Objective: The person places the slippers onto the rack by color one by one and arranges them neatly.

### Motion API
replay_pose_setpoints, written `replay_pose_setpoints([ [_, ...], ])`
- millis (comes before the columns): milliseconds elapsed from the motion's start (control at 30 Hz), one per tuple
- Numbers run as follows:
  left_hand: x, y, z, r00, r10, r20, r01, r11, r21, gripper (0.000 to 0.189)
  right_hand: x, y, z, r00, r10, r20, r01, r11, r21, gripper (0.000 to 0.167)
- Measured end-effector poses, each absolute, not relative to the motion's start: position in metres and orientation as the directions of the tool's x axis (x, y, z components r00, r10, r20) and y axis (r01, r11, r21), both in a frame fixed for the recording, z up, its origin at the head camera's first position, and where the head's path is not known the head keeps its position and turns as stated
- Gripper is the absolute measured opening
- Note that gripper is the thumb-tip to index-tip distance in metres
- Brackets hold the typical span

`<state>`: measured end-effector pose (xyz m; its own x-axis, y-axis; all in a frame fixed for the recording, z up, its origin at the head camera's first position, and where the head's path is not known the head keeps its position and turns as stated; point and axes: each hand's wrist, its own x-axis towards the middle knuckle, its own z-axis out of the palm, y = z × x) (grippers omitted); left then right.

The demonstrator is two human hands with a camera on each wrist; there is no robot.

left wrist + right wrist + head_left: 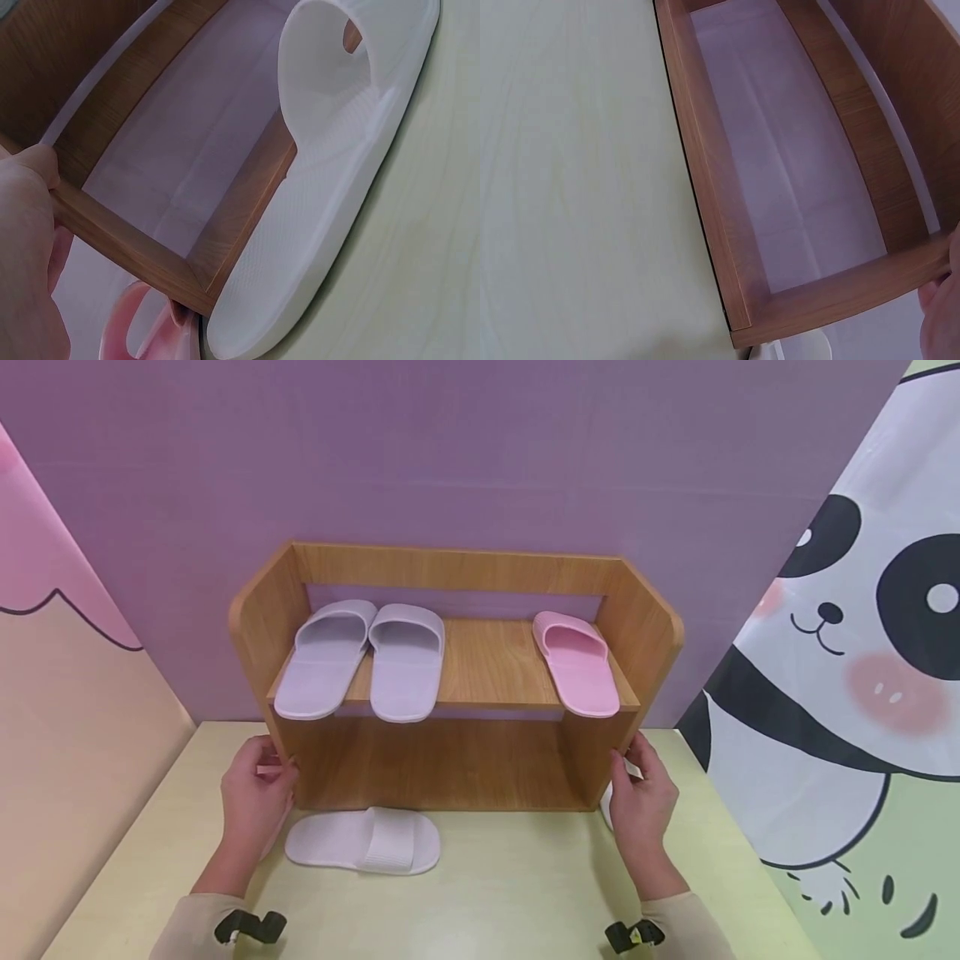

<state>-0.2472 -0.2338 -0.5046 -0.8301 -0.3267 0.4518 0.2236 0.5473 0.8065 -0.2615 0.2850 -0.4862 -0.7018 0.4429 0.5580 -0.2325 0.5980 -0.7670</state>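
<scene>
A two-tier wooden shoe rack [457, 568] stands on the table. My left hand [257, 793] grips its left side panel [127, 244] by the front edge, and my right hand [647, 797] pinches the right side panel [847, 296] likewise. On the upper shelf, two lavender slippers [322, 664] sit side by side at the left and a pink slipper [577, 668] at the right. A whitish slipper [322, 839] lies sideways on the table before the rack's left half. Beyond the left panel is another pink slipper [124, 322], mostly hidden.
Outside the right panel lies a white slipper [606, 806], partly covered by my right hand. Behind the rack rises a purple wall [450, 460]. A panda-printed panel [825, 710] borders the pale table [517, 885] on the right, a peach and pink one [67, 735] on the left.
</scene>
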Motion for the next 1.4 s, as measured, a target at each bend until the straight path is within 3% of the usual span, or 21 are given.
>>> replay_pose_setpoints([
  [367,-0.241,-0.240,-0.501,-0.843,-0.258,0.472,0.250,0.589,0.768,0.033,-0.265,0.287,-0.491,-0.652,0.415,0.634,-0.290,0.636,-0.715,0.047],
  [667,-0.233,-0.256,-0.496,-0.873,-0.152,0.464,0.250,0.678,0.692,0.050,-0.266,0.286,-0.492,-0.651,0.404,0.642,-0.295,0.644,-0.705,0.042],
  [933,-0.221,-0.277,-0.496,-0.938,-0.087,0.336,0.133,0.804,0.580,0.057,-0.265,0.287,-0.492,-0.642,0.384,0.663,-0.287,0.682,-0.673,0.041],
  [1167,-0.214,-0.288,-0.512,-0.948,-0.065,0.312,0.116,0.841,0.528,0.068,-0.265,0.287,-0.493,-0.631,0.377,0.678,-0.302,0.686,-0.662,0.038],
  [1400,-0.210,-0.294,-0.520,-0.992,-0.120,0.041,-0.084,0.865,0.495,0.093,-0.264,0.287,-0.492,-0.631,0.370,0.682,-0.300,0.694,-0.654,0.037],
])
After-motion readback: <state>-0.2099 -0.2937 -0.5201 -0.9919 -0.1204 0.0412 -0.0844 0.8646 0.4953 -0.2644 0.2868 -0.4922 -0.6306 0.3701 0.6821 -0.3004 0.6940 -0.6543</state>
